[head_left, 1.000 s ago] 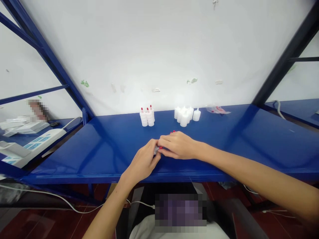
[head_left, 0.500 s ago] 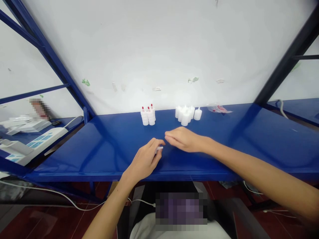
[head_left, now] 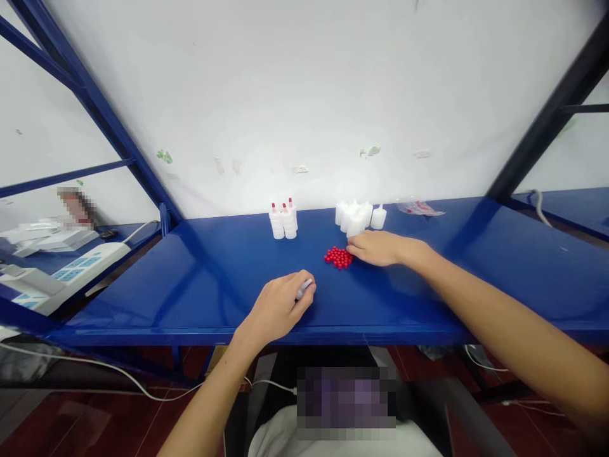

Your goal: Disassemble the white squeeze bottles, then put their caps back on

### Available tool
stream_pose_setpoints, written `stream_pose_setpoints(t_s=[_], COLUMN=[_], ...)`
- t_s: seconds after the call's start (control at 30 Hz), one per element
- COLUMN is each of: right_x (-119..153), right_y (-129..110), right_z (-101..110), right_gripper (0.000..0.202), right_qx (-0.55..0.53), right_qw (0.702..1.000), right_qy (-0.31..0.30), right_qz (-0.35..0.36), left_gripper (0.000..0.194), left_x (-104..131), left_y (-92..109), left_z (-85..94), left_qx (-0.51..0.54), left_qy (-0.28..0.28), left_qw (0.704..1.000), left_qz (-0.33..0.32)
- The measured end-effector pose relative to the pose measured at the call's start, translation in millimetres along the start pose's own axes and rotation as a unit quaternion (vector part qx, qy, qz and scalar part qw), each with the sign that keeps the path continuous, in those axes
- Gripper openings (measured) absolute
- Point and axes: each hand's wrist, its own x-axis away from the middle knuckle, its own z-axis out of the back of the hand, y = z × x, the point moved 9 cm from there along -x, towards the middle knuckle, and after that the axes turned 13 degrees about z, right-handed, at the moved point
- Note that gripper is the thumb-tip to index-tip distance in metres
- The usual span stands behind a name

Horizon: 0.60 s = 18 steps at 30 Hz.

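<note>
My left hand (head_left: 284,303) is closed around a small white squeeze bottle (head_left: 303,289). The bottle's pale nozzle sticks out between thumb and fingers, and its body is mostly hidden. A loose pile of small red caps (head_left: 338,257) lies on the blue table (head_left: 214,273). My right hand (head_left: 375,247) is at the right edge of this pile, fingertips pressed together and low among the caps. Whether a cap is between them is hidden. Just behind the right hand stands a cluster of white bottles (head_left: 354,219) with bare nozzles.
Several white bottles with red caps (head_left: 284,223) stand upright at the back middle. One uncapped bottle (head_left: 379,218) stands apart, right of the cluster. A clear plastic bag (head_left: 421,208) with red bits lies near the wall. Blue frame posts flank the table; a power strip (head_left: 90,263) is at left.
My right hand has moved right and slightly away from me, uncovering the red caps. My left hand has tilted the bottle's nozzle upward while staying nearly in place.
</note>
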Motion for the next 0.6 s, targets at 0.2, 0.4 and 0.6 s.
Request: stream_pose_setpoints(t_s=[0.2,0.4,0.6], right_x=[0.0,5.4,12.1], right_y=[3.6,-45.4,-137.9], right_z=[0.8,36.3,23.2], right_gripper=[0.033,0.039,0.027], right_qx=[-0.006,0.018,-0.055], right_qw=[1.000,0.974,0.902], right_qy=[0.007,0.202,0.259], right_qz=[0.011,0.096,0.341], left_gripper=[0.023,0.023,0.031], left_x=[0.5,-0.2,1.5], left_y=[-0.5,-5.7,-10.4], left_z=[-0.3,-0.7,-0.8], left_qx=[-0.008,0.007,0.088], left_qy=[0.003,0.009,0.013], left_qw=[1.000,1.000,0.996], left_qz=[-0.002,0.027,0.018])
